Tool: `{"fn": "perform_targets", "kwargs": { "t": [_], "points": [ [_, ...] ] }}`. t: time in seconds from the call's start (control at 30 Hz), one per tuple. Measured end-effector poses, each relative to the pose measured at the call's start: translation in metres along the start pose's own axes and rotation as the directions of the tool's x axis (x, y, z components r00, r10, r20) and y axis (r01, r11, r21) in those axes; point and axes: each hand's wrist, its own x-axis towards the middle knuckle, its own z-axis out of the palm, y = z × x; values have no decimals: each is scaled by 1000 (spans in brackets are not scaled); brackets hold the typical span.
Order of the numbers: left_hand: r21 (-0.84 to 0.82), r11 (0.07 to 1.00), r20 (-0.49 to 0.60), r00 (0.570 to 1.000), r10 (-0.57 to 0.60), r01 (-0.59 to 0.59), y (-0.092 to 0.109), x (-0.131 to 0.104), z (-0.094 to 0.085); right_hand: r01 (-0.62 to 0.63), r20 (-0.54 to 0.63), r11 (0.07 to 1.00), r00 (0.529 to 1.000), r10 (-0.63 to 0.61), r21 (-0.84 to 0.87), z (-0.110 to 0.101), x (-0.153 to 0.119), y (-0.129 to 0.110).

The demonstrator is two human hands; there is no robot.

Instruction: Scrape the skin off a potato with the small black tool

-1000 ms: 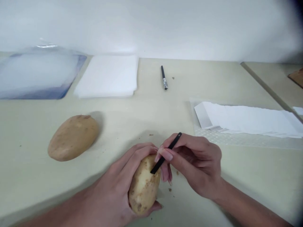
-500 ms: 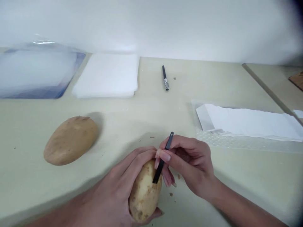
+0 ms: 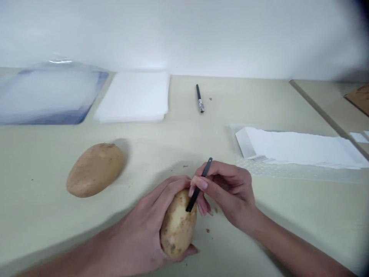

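Note:
My left hand [image 3: 152,221] is wrapped round a potato [image 3: 177,231] from the left. The potato has pale, bare-looking flesh on its upper side and brown, spotted skin below. Pinched between thumb and fingers, my right hand [image 3: 225,188] holds a slim, flat black tool [image 3: 198,186] with a small hole at its top end. The tool slants down to the left, and its lower end meets the potato near the border of the pale patch. Whether that tip cuts into the surface cannot be made out.
Another potato [image 3: 95,169] lies to the left. Behind are a blue-edged plastic sheet [image 3: 83,111], stacked white paper [image 3: 135,96] and a black pen [image 3: 200,99]. At right, overlapping white paper pieces [image 3: 294,148] lie on clear plastic. Small brown bits [image 3: 207,231] dot the table.
The view has shifted a little, so the table objects sit slightly differently in it. Both hands keep their hold; the tool's lower end appears a little higher up the potato.

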Motion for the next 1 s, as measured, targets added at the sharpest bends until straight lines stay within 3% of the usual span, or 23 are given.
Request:
{"fn": "perform_targets", "kwargs": {
  "t": [0.4,0.73,1.0],
  "points": [
    [27,996,-59,994,87,-86,-1,2,0,16,19,1000,1000,-16,26,-1,-1,2],
    [28,996,-48,995,88,-87,-1,1,0,57,6,998,998,-57,4,-3,0,-2],
    [-2,996,-40,996,85,-85,-3,1,1,-4,34,999,999,3,33,0,-4,1]
  ]
}}
